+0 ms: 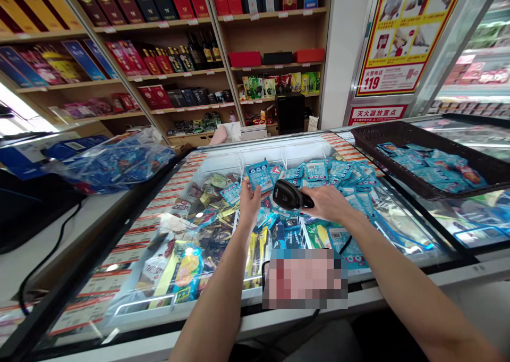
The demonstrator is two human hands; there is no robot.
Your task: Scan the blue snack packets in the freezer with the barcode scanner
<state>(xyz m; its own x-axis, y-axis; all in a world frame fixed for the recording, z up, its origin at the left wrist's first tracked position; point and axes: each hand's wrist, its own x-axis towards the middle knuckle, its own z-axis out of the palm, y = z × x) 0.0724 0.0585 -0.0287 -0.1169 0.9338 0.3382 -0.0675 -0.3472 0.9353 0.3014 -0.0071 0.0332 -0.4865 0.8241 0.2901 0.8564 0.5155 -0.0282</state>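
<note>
Left hand [250, 197] is pinching a blue printed packet [260, 177] at its lower left edge, thumb and fingers drawn together; right hand [326, 200] is wrapping closed around the handle of a black barcode scanner [285, 194]. The scanner is pointing its rounded head leftward, just beside the packet. The packet is showing a flat, rectangular face with dark round marks along its top edge; its small print is not reading clearly. It is tilting above the glass-topped chest freezer [119, 229], near the middle.

Behind, a wooden shelving unit [271, 35] is holding boxes, bottles and bagged goods. Inside the freezer, coloured packs are lying beneath the glass. At right, a dark brown basket [398, 170] is containing further blue packets; at left, a clear plastic bag [119, 160] is bulging with more. Loose blue packets [316, 170] are spreading behind and beside the scanner, which is covering some of them. Near the front edge, a pixelated rectangular item [305, 279] is blocking part of the freezer; its face is showing nothing identifiable. A thin black cable [346, 245] is running down behind it.
</note>
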